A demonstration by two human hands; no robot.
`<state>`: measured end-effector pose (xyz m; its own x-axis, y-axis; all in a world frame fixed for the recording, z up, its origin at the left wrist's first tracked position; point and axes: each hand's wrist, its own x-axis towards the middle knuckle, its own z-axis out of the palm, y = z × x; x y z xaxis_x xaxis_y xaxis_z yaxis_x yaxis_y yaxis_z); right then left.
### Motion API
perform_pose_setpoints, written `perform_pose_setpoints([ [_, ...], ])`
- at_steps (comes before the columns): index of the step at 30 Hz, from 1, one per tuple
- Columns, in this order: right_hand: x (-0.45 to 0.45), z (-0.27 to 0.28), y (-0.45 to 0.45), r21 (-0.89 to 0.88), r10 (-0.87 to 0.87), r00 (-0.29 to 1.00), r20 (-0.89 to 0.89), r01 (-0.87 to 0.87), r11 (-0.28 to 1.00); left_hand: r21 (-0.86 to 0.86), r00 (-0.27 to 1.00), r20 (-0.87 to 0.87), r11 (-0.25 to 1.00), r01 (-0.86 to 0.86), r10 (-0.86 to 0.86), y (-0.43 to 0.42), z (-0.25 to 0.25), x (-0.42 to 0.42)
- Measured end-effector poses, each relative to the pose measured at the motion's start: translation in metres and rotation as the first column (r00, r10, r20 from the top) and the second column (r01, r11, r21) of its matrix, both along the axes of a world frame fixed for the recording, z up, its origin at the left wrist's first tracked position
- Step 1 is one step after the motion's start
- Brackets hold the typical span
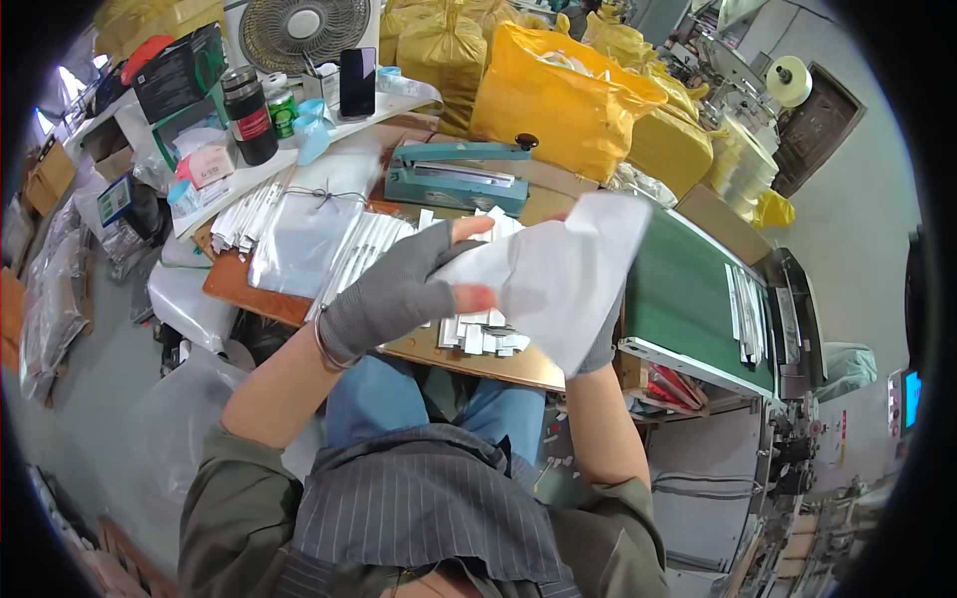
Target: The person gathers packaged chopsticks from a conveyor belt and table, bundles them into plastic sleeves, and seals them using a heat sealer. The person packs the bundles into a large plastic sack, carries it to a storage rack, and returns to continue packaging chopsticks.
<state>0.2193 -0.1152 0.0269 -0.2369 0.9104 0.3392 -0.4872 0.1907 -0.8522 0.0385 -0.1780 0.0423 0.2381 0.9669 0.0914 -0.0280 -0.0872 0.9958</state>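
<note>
A translucent white plastic sheet or bag (568, 279) is held up in front of me, over the wooden table (469, 371). My left hand (394, 289), in a grey fingerless glove, pinches its left end between thumb and fingers. Behind its right part is my right hand (601, 344); only some of the grey glove shows and its fingers are mostly hidden. White folded strips (483, 334) lie in a pile beneath the sheet. To the left are more white strips (369, 249) and a stack of clear bags (304, 239).
A teal bag sealer (454, 179) stands behind the pile. On the right is a green conveyor belt (678, 289) carrying white strips. Yellow bags (558, 100) fill the back. A flask (249, 118), phone (358, 82) and fan (304, 30) are at the upper left.
</note>
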Motion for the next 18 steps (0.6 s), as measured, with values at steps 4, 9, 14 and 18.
perform_pose_setpoints([
  [4, 0.013, -0.001, 0.011, 0.727, -0.558, 0.695, 0.454, 0.073, 0.682, 0.306, 0.921, -0.242, 0.925, -0.226, 0.305, 0.009, -0.02, 0.0],
  [9, 0.014, 0.051, -0.062, 0.025, 0.0, 0.996, 0.094, -0.003, 1.0, 0.199, 0.948, 0.263, 0.951, -0.236, 0.181, -0.059, 0.032, 0.004],
  [14, 0.006, 0.085, -0.063, 0.408, 0.83, 0.522, -0.195, -0.727, 0.553, 0.68, 0.48, 0.434, 0.627, 0.38, -0.762, -0.048, 0.045, 0.014],
  [18, 0.003, 0.1, -0.14, -0.007, 0.006, 0.971, -0.238, -0.008, 1.0, 0.567, 0.477, 0.427, 0.638, 0.52, -0.768, -0.049, 0.08, 0.026],
])
